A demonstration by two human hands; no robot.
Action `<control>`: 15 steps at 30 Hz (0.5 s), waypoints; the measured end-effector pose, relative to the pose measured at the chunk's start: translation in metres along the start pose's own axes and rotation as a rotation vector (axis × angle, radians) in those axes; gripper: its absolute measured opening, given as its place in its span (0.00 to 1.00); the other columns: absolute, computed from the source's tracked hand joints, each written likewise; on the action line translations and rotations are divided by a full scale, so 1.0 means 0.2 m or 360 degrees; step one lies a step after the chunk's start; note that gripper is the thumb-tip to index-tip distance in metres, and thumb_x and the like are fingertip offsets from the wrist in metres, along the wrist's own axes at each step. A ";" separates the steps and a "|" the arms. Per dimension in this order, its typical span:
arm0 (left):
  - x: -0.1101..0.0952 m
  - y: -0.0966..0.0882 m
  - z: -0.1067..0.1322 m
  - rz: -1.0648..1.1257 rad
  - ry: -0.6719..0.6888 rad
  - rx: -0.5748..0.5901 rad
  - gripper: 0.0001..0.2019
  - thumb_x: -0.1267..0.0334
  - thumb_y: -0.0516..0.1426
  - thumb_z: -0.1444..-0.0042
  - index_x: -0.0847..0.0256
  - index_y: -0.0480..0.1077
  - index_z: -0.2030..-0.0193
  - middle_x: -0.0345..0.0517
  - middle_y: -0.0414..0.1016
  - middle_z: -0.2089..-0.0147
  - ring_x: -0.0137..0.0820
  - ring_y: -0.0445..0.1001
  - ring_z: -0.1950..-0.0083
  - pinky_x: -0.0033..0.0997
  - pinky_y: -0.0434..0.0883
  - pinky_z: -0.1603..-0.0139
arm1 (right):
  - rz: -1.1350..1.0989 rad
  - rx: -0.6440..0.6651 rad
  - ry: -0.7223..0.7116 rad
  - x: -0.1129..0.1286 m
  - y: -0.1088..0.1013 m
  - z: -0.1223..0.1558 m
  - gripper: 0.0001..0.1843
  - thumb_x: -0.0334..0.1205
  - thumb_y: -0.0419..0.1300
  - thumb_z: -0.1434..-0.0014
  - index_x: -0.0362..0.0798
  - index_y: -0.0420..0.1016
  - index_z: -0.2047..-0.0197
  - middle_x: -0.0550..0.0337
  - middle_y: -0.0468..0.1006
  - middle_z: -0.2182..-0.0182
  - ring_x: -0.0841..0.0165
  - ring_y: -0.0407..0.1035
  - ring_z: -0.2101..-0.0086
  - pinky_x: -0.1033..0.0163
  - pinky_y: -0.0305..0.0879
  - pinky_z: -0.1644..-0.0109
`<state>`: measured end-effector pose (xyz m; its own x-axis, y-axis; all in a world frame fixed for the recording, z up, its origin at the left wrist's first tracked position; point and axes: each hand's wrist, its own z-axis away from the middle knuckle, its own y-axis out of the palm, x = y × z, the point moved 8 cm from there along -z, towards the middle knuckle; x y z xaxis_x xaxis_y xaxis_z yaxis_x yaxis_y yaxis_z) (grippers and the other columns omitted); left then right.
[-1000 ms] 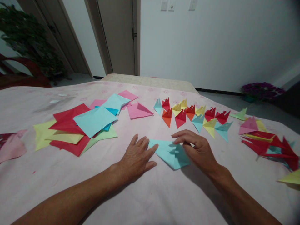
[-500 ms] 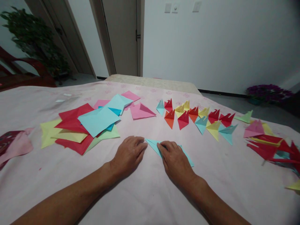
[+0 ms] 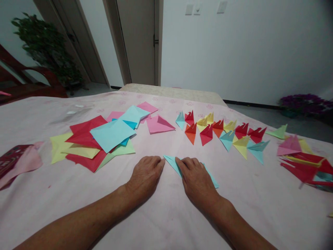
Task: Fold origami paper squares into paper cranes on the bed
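Paper point(image 3: 170, 162) — blue, mostly hidden under flat right hand point(image 3: 195, 177); left hand point(image 3: 145, 175) flat beside, fingers together.

loose paper squares point(image 3: 93, 142), folded shapes point(image 3: 223, 133)

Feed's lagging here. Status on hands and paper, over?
Right hand pressing folded light-blue paper. Left hand flat on pink cloth beside its tip. Loose sheets, folded pieces beyond, apart.

One camera, worn on my head, looks forward and down across the pink cloth point(image 3: 166, 222); my left hand point(image 3: 145, 173) and right hand point(image 3: 195, 177) sit close beneath it, the white wall point(image 3: 234, 52) and door point(image 3: 140, 41) far beyond.
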<state>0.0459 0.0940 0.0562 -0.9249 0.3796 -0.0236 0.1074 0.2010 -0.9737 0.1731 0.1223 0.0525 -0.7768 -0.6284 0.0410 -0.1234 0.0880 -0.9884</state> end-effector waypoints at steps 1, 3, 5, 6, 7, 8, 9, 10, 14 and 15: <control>0.00 0.00 0.00 -0.0001 -0.0003 0.0010 0.19 0.70 0.53 0.38 0.64 0.65 0.40 0.54 0.74 0.50 0.42 0.72 0.52 0.46 0.72 0.52 | 0.0019 -0.0005 0.0003 0.00 0.00 0.00 0.29 0.26 0.55 0.40 0.47 0.62 0.36 0.51 0.71 0.53 0.59 0.61 0.56 0.54 0.59 0.53; 0.00 0.00 0.00 -0.0001 -0.0010 0.0027 0.20 0.70 0.52 0.37 0.63 0.63 0.38 0.53 0.74 0.50 0.42 0.72 0.51 0.45 0.71 0.51 | 0.0039 -0.0011 0.0010 0.00 0.00 -0.01 0.30 0.26 0.54 0.40 0.48 0.60 0.35 0.50 0.70 0.52 0.59 0.61 0.55 0.54 0.58 0.53; 0.00 0.01 -0.01 0.0000 -0.0010 0.0051 0.20 0.70 0.51 0.36 0.62 0.60 0.37 0.52 0.73 0.51 0.41 0.71 0.52 0.45 0.70 0.51 | 0.0036 -0.0006 0.0024 0.00 0.00 -0.01 0.30 0.26 0.54 0.40 0.48 0.60 0.35 0.50 0.70 0.52 0.59 0.60 0.55 0.54 0.57 0.53; -0.01 0.01 -0.01 0.0000 -0.0007 0.0065 0.21 0.70 0.50 0.35 0.61 0.59 0.36 0.52 0.73 0.51 0.41 0.71 0.52 0.45 0.70 0.51 | 0.0027 0.0000 0.0031 0.00 -0.01 -0.01 0.30 0.26 0.54 0.41 0.48 0.60 0.35 0.50 0.70 0.51 0.59 0.60 0.55 0.54 0.57 0.53; -0.01 0.01 -0.01 -0.0002 -0.0005 0.0079 0.21 0.69 0.50 0.35 0.60 0.59 0.36 0.51 0.73 0.51 0.41 0.71 0.52 0.45 0.70 0.51 | 0.0015 0.0006 0.0038 -0.01 -0.01 -0.01 0.31 0.27 0.54 0.41 0.48 0.60 0.35 0.50 0.70 0.51 0.59 0.60 0.55 0.54 0.57 0.53; -0.01 0.01 -0.01 -0.0005 -0.0004 0.0089 0.21 0.69 0.50 0.35 0.60 0.58 0.36 0.51 0.73 0.51 0.41 0.71 0.52 0.46 0.70 0.51 | 0.0002 0.0009 0.0044 -0.01 -0.01 -0.02 0.31 0.27 0.54 0.41 0.48 0.59 0.34 0.50 0.69 0.51 0.59 0.60 0.55 0.55 0.57 0.53; -0.01 0.01 -0.01 -0.0008 -0.0005 0.0097 0.21 0.69 0.50 0.35 0.60 0.57 0.35 0.51 0.72 0.51 0.41 0.71 0.52 0.46 0.69 0.51 | -0.0011 0.0013 0.0048 -0.01 -0.01 -0.02 0.32 0.27 0.54 0.41 0.48 0.59 0.34 0.50 0.69 0.51 0.59 0.60 0.54 0.55 0.57 0.53; -0.02 0.01 -0.01 -0.0011 -0.0007 0.0104 0.22 0.70 0.50 0.35 0.60 0.57 0.35 0.51 0.72 0.51 0.41 0.71 0.52 0.46 0.69 0.51 | -0.0021 0.0018 0.0049 -0.01 -0.01 -0.03 0.32 0.27 0.54 0.42 0.48 0.58 0.34 0.50 0.69 0.51 0.59 0.60 0.54 0.55 0.57 0.53; -0.02 0.01 -0.01 -0.0017 -0.0025 0.0123 0.23 0.71 0.50 0.36 0.59 0.55 0.34 0.50 0.72 0.51 0.41 0.71 0.51 0.45 0.69 0.50 | -0.0012 0.0048 0.0069 -0.01 -0.03 -0.06 0.29 0.28 0.54 0.42 0.49 0.62 0.37 0.52 0.70 0.53 0.59 0.61 0.55 0.57 0.56 0.56; -0.02 0.01 -0.01 -0.0017 -0.0030 0.0128 0.23 0.71 0.50 0.36 0.59 0.55 0.34 0.50 0.72 0.51 0.41 0.70 0.51 0.45 0.69 0.50 | 0.0000 0.0057 0.0081 -0.01 -0.03 -0.07 0.27 0.28 0.54 0.41 0.50 0.64 0.39 0.53 0.70 0.54 0.60 0.61 0.56 0.57 0.56 0.57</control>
<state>0.0498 0.0946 0.0547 -0.9326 0.3606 -0.0165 0.0683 0.1314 -0.9890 0.1673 0.1343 0.0600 -0.8072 -0.5883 0.0473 -0.1018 0.0598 -0.9930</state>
